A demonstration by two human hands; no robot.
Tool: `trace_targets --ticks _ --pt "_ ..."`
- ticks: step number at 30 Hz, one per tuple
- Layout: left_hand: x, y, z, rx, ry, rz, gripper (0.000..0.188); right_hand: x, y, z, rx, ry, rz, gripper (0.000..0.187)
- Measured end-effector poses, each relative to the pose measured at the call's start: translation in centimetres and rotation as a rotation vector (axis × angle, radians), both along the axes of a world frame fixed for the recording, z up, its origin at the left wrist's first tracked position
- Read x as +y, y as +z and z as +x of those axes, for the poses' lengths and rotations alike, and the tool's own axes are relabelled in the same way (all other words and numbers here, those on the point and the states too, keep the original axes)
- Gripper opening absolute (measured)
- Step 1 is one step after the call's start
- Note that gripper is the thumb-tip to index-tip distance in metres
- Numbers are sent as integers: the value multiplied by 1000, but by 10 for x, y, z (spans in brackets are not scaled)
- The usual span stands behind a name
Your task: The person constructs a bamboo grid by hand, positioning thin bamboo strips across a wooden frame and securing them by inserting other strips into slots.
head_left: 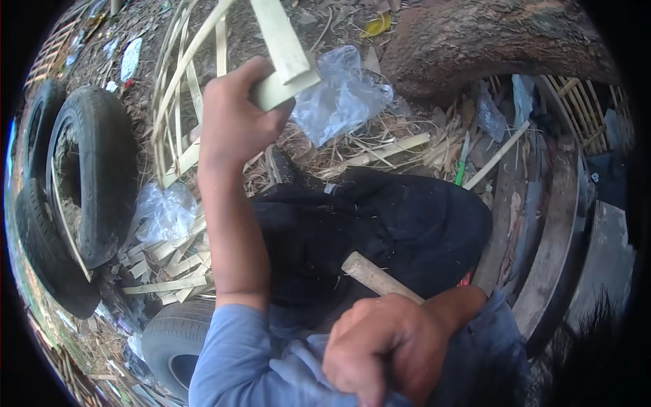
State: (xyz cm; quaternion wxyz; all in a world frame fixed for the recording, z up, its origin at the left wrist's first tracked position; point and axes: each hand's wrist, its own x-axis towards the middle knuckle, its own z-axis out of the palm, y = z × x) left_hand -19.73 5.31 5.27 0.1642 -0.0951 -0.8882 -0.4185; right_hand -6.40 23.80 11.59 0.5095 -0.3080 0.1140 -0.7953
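Note:
My left hand (239, 112) is raised in front of me, closed around a wide, pale green bamboo strip (279, 41) that is bent or layered at the grip. The strip runs up out of the picture. Close to my body, my right hand (390, 349) is curled with its fingers closed; what lies inside them is hidden. A round wooden stick (380, 275) sticks out over my lap from behind my right wrist, and its other end cannot be seen. Beyond my left hand, a framework of thin bent bamboo strips (178, 88) curves upward.
Old tyres (108, 176) stand at the left. Cut bamboo pieces (176, 278) and clear plastic bags (342, 95) litter the ground. A thick tree trunk (502, 41) lies at the far right. A green-handled knife (462, 163) is beside wooden planks (549, 230).

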Motion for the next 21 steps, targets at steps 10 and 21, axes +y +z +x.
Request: trace_targets --ticks 10,21 --pt "-79 30 26 352 205 342 9 -10 -9 0 42 133 -10 24" --pt "-99 20 28 283 182 275 13 -11 -18 -9 18 170 -9 25"
